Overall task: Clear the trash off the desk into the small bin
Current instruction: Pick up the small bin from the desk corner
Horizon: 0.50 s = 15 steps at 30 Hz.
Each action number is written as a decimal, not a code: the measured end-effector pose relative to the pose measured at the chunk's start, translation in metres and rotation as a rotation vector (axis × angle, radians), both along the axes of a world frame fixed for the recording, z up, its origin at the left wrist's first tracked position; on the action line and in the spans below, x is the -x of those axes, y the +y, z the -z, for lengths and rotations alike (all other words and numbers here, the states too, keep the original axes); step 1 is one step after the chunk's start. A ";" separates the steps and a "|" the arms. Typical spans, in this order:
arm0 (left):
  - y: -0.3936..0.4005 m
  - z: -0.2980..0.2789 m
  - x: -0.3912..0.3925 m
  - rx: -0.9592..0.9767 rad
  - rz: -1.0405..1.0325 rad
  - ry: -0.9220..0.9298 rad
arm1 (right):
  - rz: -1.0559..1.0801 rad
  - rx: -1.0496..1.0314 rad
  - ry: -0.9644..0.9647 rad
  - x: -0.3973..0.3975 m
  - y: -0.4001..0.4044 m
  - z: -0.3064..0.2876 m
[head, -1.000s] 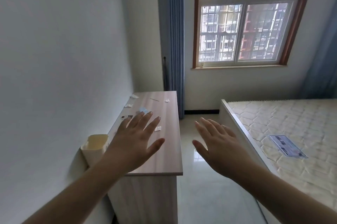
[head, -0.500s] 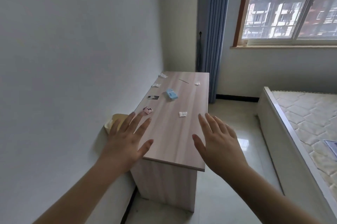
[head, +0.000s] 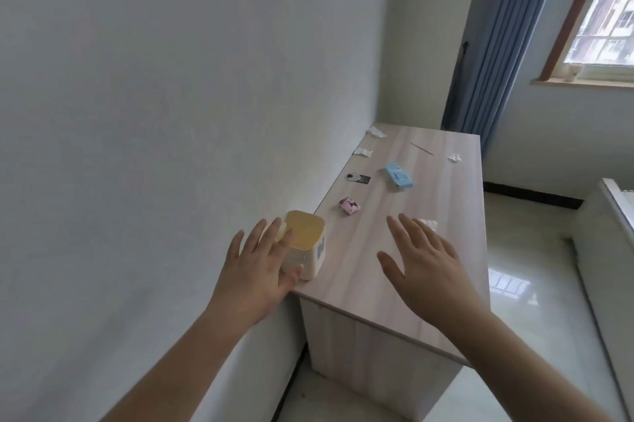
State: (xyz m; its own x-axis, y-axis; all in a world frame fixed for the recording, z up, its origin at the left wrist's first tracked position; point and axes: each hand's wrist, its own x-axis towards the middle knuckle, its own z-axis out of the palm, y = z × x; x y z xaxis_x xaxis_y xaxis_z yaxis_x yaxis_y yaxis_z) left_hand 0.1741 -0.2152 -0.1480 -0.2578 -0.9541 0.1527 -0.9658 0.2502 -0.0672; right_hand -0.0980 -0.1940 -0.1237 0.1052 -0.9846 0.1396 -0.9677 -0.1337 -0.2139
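A small cream bin (head: 306, 245) with a yellowish inside stands on the near left corner of the wooden desk (head: 404, 270). My left hand (head: 255, 267) lies flat against the bin's left side, fingers spread, not closed around it. Above the desk's near half my right hand (head: 423, 260) hovers open and holds nothing. Trash lies farther along the desk: a crumpled pink wrapper (head: 349, 206), a blue packet (head: 398, 175), a black and white card (head: 358, 178), white paper scraps (head: 376, 132) (head: 363, 151) (head: 454, 157) and a thin stick (head: 422, 148).
The desk's left side runs along a white wall (head: 171, 112). A blue curtain (head: 497, 44) hangs behind its far end, beside a window (head: 603, 20). A bed edge (head: 614, 215) stands at the right across a glossy tiled floor (head: 531, 267).
The view has swung down and left, closer to the desk. My left hand has reached the bin's side. My right hand has moved over the desk top.
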 end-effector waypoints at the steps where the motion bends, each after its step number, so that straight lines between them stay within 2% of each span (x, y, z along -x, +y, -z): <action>1: -0.008 0.005 -0.007 -0.008 -0.005 0.001 | -0.008 -0.003 0.000 -0.009 -0.007 0.002; 7: -0.046 0.038 -0.026 -0.070 0.015 0.009 | -0.065 -0.042 0.069 -0.028 -0.034 0.033; 15: -0.085 0.089 -0.024 -0.149 -0.046 -0.024 | -0.101 -0.092 0.043 -0.019 -0.098 0.082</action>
